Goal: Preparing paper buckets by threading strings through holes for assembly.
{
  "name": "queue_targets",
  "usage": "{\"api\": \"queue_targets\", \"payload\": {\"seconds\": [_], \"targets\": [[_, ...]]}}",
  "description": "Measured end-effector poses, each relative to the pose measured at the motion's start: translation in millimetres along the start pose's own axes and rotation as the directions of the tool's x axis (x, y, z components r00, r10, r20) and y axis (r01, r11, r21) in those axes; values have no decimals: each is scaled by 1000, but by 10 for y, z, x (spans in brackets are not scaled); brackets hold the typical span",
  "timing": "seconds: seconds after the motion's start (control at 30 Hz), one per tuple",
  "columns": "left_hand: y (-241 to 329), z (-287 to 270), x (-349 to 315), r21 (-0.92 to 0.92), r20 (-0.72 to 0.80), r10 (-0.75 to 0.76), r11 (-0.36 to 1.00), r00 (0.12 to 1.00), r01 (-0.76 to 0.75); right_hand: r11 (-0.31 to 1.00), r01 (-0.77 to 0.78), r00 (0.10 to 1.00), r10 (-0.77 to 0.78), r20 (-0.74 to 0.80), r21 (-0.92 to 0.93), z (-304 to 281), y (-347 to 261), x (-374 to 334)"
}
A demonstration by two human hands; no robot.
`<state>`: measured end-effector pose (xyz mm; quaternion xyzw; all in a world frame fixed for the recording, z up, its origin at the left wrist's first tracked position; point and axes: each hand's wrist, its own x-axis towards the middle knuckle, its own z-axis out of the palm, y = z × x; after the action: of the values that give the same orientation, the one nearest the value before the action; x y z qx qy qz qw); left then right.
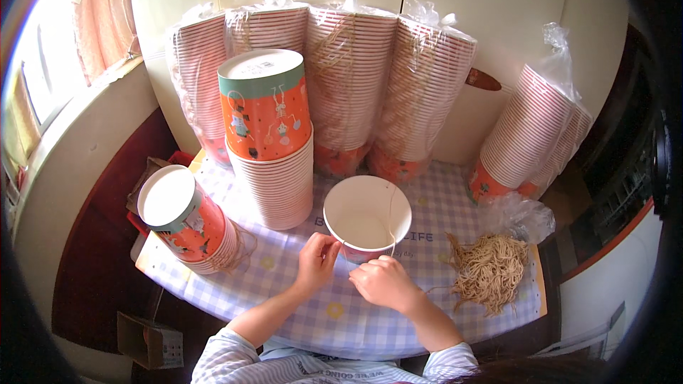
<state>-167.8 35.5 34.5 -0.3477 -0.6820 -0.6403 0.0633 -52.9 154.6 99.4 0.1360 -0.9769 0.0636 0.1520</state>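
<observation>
A white-lined paper bucket (359,210) stands upright on the table in front of me, its mouth facing up. Thin beige string (392,217) hangs inside it from the far right rim and crosses the near right rim. My left hand (318,263) is closed in a pinch at the near left rim; what lies between its fingertips is too small to tell. Against the near side of the bucket, my right hand (384,283) is closed round the string where it comes over the rim. A heap of beige strings (491,270) lies to the right.
An upside-down stack of orange and green buckets (270,163) rises behind left. A shorter stack (188,220) with strings stands at the left edge. Several plastic-wrapped stacks (348,78) line the wall; more wrapped stacks (523,131) lean at right. A checked cloth (284,320) covers the table.
</observation>
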Motion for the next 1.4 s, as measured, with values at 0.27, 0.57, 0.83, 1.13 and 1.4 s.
{"api": "queue_targets", "payload": {"seconds": [0.27, 0.57, 0.83, 1.13, 1.4], "targets": [[-107, -51, 79, 74, -12, 23, 997, 1000, -22, 975, -211, 974, 216, -62, 71, -318, 165, -59], [-163, -157, 142, 46, -59, -30, 998, 998, 32, 968, -251, 954, 246, -173, -11, -325, 245, -51], [89, -728, 202, -226, 108, 201, 959, 974, -172, 901, -128, 930, 255, -266, 414, -576, 126, -28], [356, -1693, -398, -265, 203, 424, 891, 883, -368, 282, -96, 923, 384, -20, 955, -152, -75, 528], [392, -2440, -635, 725, 124, 419, 581, 899, -371, -173, -257, 954, 113, 278, 951, -35, -580, 1587]]}}
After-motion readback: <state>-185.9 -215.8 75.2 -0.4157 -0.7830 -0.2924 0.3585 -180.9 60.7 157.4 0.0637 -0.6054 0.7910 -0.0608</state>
